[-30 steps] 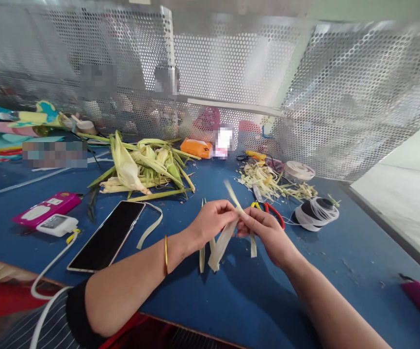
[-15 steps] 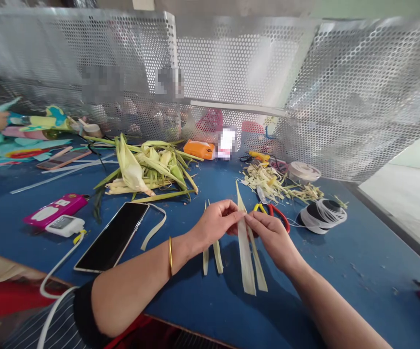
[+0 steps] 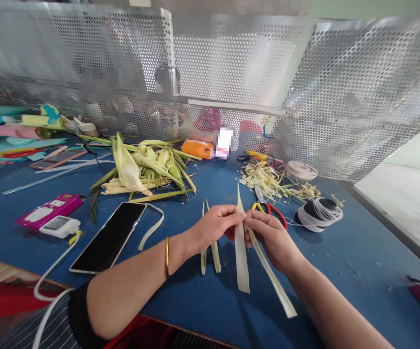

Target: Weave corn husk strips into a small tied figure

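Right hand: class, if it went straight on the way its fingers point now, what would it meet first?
The right hand would probably meet the left hand first, right by the wide pale strip pinched there; whether the two hands touch is hard to tell.

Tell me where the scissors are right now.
In the head view, the scissors lie right of centre on the blue table, just beyond the right hand and left of the spool.
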{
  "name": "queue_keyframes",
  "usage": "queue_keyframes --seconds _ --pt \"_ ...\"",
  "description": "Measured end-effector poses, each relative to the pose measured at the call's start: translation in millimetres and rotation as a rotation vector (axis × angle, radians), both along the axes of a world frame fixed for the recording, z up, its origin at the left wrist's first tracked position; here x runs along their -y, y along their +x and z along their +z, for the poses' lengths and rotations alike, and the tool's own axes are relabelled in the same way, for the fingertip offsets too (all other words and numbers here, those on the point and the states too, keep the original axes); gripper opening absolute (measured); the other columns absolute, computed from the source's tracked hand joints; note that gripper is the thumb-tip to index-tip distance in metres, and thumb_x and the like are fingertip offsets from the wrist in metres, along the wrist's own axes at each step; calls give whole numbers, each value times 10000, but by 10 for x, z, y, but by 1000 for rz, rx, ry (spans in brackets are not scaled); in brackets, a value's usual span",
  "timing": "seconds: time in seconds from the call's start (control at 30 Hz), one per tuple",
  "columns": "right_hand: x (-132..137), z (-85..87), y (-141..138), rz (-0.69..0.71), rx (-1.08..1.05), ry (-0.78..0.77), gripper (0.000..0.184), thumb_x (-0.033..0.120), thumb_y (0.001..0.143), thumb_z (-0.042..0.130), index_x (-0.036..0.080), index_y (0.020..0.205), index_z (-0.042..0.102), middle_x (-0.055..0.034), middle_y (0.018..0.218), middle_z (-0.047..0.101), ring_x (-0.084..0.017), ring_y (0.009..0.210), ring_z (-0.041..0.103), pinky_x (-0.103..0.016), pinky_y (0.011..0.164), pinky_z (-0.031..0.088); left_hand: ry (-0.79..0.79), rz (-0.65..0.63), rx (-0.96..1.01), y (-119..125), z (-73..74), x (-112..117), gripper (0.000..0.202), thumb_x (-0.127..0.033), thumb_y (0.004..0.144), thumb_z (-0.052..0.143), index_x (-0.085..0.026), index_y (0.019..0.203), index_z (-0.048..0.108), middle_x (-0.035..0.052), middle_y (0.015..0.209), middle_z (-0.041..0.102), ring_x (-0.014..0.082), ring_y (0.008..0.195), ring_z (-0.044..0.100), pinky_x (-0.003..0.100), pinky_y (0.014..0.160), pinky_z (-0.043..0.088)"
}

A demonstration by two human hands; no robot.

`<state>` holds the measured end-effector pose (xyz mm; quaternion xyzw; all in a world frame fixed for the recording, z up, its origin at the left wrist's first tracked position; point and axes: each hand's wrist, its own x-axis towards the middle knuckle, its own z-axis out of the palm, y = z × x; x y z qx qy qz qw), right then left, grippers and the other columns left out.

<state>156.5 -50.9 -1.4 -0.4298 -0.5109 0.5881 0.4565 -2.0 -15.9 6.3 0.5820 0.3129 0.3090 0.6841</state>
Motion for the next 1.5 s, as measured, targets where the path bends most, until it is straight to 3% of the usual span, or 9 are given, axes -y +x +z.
queue_keyframes --seconds 0.07,0.33,0.6,0.67,0.8,0.97,1.2,1.37,1.5 --pt "3 21 14 -11 -85 -47 293 385 827 640 193 622 560 13 545 545 -128 500 487 -271 545 354 -25 -7 6 -3 8 -3 353 -513 804 615 -174 716 574 8 649 615 119 577 557 240 583 424" --pt "6 125 94 2 -275 -73 292 351 843 586 205 605 499 29 566 432 -111 467 383 -290 516 330 62 212 -88 -16 -25 -82 357 -427 816 570 -187 572 467 -30 539 485 97 522 439 231 553 370" --pt "120 347 252 -131 -354 175 360 411 805 565 240 574 347 65 514 228 -94 386 174 -297 429 242 -81 298 -97 -56 -109 -160 313 -428 783 580 -193 605 474 -29 555 513 105 509 480 234 546 401" --pt "102 332 263 -218 -302 207 365 447 805 583 246 578 380 49 526 285 -108 410 250 -305 444 269 -86 301 -86 -58 -99 -158 326 -443 775 596 -191 603 484 -30 546 511 102 497 471 231 536 395" --pt "8 156 147 -301 -39 115 287 457 771 706 213 671 593 -1 601 521 -145 551 466 -307 551 353 -42 251 -59 -33 -58 -116 300 -452 756 654 -165 671 632 -34 552 504 84 494 427 217 504 335" --pt "-20 -25 -47 -276 16 56 353 507 719 768 202 757 595 21 591 579 -133 523 508 -283 553 391 -36 222 -18 4 -52 -59 302 -456 759 692 -155 750 715 -26 571 543 76 507 409 217 510 321" --pt "7 -96 -124 -304 51 39 453 523 659 808 221 671 471 38 542 565 -129 496 519 -265 515 400 -170 211 57 16 -48 -32 328 -458 666 785 -157 786 738 7 662 645 113 583 546 241 579 442" --pt "2 -106 -144 -286 49 11 426 541 671 790 216 753 526 38 599 576 -128 546 532 -269 555 430 -207 212 134 34 -21 -9 284 -403 658 802 -145 737 714 2 631 634 115 543 558 261 572 477" --pt "43 -97 -180 -115 117 45 406 558 712 752 195 809 599 12 738 603 -137 678 546 -271 630 439 -160 343 200 55 -27 8 250 -387 700 770 -151 760 714 -13 601 602 103 547 529 247 570 450"
